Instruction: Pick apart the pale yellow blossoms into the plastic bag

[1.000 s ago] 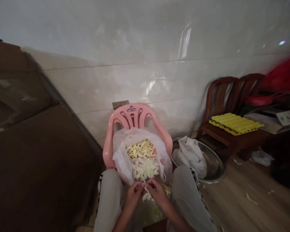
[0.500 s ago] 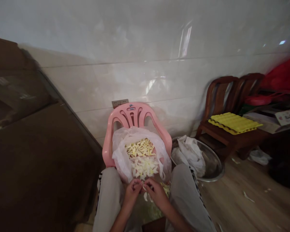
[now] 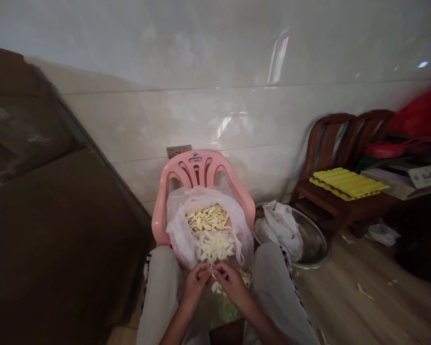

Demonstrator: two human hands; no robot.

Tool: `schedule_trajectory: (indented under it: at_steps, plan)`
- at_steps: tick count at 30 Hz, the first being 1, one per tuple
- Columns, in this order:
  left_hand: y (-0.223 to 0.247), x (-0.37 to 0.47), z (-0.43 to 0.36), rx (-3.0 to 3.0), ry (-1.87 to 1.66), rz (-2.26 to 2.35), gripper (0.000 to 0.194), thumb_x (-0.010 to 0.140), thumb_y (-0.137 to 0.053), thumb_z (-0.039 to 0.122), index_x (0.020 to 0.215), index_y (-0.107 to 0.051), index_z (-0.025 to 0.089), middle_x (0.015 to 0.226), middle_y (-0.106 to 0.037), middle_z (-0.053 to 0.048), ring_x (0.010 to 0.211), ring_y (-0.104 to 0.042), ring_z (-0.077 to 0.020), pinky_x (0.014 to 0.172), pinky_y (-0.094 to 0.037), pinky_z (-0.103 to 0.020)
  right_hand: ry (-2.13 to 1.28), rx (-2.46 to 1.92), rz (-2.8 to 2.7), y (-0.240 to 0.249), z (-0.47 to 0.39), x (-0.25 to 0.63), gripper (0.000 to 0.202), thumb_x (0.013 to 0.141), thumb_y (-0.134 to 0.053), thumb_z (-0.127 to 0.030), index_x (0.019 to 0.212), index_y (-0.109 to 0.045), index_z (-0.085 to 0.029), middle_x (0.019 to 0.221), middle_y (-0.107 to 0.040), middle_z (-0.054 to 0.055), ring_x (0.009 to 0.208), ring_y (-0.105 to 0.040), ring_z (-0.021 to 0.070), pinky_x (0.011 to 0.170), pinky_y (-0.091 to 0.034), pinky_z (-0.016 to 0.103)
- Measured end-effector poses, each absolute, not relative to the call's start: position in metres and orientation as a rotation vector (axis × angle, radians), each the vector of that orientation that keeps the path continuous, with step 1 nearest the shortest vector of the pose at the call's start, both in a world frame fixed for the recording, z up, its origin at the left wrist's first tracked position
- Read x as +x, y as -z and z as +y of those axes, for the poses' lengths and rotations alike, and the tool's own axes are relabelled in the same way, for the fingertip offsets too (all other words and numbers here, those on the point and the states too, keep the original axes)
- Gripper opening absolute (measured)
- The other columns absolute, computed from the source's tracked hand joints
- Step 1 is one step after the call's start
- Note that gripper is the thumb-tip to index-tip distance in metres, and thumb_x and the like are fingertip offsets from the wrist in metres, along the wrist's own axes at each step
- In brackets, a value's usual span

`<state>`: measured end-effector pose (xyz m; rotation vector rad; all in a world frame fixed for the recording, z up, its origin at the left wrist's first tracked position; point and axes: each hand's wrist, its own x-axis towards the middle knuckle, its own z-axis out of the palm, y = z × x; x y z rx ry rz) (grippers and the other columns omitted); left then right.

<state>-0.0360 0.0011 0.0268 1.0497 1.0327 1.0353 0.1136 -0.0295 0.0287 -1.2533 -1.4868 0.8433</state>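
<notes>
My left hand [image 3: 197, 278] and my right hand [image 3: 230, 281] meet between my knees, with thumbs and fingertips pinched close together. A small white flower [image 3: 216, 287] hangs at the fingertips, its petals pointing down; the gripped part is hidden by the fingers. Just beyond the hands, a translucent white plastic bag [image 3: 179, 235] lies open on the seat of a pink plastic chair [image 3: 159, 218]. Inside it are a nearer heap of white flowers [image 3: 215, 245] and a farther heap of yellowish-white pieces [image 3: 208, 218]. More pale pieces [image 3: 245, 277] show below, beside my right hand.
Right of the chair stands a metal basin [image 3: 318, 247] holding a crumpled white bag [image 3: 282, 230]. A yellow egg tray [image 3: 348, 183] rests on a wooden chair [image 3: 323, 143]. A dark cabinet [image 3: 57, 249] bounds the left; a tiled wall [image 3: 140, 115] rises behind.
Both hands stay pinched together with almost the same pose, the white flower hanging slightly differently below them. The view has shifted a little.
</notes>
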Motion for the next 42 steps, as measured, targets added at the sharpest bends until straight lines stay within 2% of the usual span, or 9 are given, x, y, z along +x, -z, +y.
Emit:
schedule_trajectory:
  at_steps: [9,15,26,33,42]
  plan:
    - [-0.032,-0.035,0.0,1.021,-1.017,1.028,0.05,0.053,-0.084,0.058,0.077,-0.069,0.017,0.057,-0.069,0.0,0.056,-0.067,-0.0166,0.057,-0.049,-0.024,-0.896,-1.278,-1.436,-0.03,-0.028,0.113,0.012,0.086,-0.055,-0.027,0.078,-0.061,-0.02,0.076,-0.062,0.001,0.072,-0.059,0.017,0.059,-0.042,0.023]
    - [-0.032,-0.034,-0.002,1.031,-1.024,1.038,0.051,0.053,-0.084,0.059,0.078,-0.068,0.018,0.055,-0.069,0.001,0.054,-0.066,-0.0159,0.056,-0.048,-0.023,-0.885,-1.282,-1.44,-0.029,-0.029,0.114,0.012,0.085,-0.056,-0.027,0.077,-0.061,-0.02,0.077,-0.063,0.002,0.073,-0.06,0.0171,0.06,-0.043,0.024]
    - [-0.036,-0.034,-0.001,0.976,-1.011,1.033,0.049,0.052,-0.086,0.054,0.077,-0.066,0.017,0.056,-0.069,0.002,0.053,-0.065,-0.0145,0.056,-0.048,-0.023,-0.922,-1.303,-1.403,-0.036,-0.031,0.113,0.025,0.088,-0.059,-0.042,0.081,-0.065,-0.019,0.078,-0.066,0.002,0.073,-0.062,0.0171,0.06,-0.044,0.024]
    - [-0.032,-0.036,-0.001,0.97,-1.03,1.026,0.052,0.053,-0.084,0.058,0.08,-0.067,0.017,0.059,-0.072,0.0,0.057,-0.068,-0.0169,0.058,-0.049,-0.024,-0.907,-1.279,-1.42,-0.034,-0.031,0.113,0.025,0.087,-0.059,-0.042,0.083,-0.066,-0.019,0.081,-0.067,0.003,0.077,-0.063,0.018,0.065,-0.046,0.025]
    - [-0.027,-0.036,0.0,0.988,-1.033,1.012,0.05,0.055,-0.083,0.057,0.08,-0.068,0.017,0.06,-0.069,0.001,0.057,-0.065,-0.0157,0.059,-0.047,-0.024,-0.905,-1.299,-1.41,-0.042,-0.032,0.112,0.03,0.086,-0.06,-0.047,0.08,-0.066,-0.019,0.078,-0.066,0.003,0.075,-0.061,0.0178,0.062,-0.045,0.025]
